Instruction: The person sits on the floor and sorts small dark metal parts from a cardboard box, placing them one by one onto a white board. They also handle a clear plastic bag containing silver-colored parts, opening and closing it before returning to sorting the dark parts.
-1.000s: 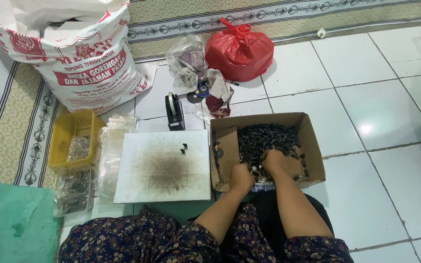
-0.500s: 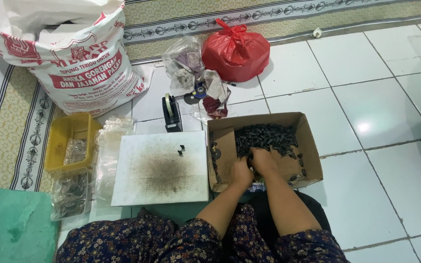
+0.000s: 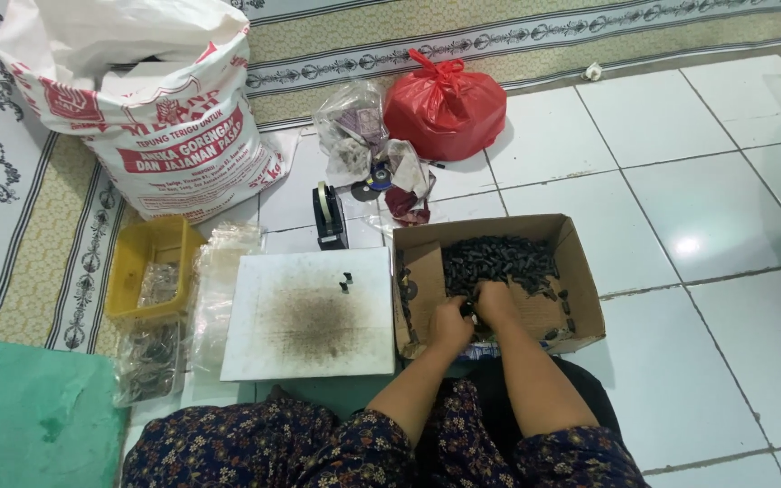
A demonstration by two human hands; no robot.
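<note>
Both my hands are inside a brown cardboard box (image 3: 582,271) on the tiled floor in front of my lap. The box holds a heap of small black pieces (image 3: 497,258). My left hand (image 3: 451,323) is curled at the near edge of the heap, fingers closed around some pieces. My right hand (image 3: 496,302) lies next to it, fingers bent down into the pieces and touching the left hand. Left of the box lies a white board (image 3: 309,316) with a dark smudge in its middle and two small black pieces (image 3: 345,282) near its far right corner.
A tape dispenser (image 3: 327,217) stands behind the board. A yellow tray (image 3: 142,267) and clear plastic bags (image 3: 214,280) lie to the left. Farther back are a big white printed sack (image 3: 151,117), a red tied bag (image 3: 445,104) and crumpled clear bags (image 3: 354,136). A green mat (image 3: 20,416) lies at lower left.
My hands have drawn closer together in the box, toward its near middle. The camera view has shifted slightly; nothing else has moved.
</note>
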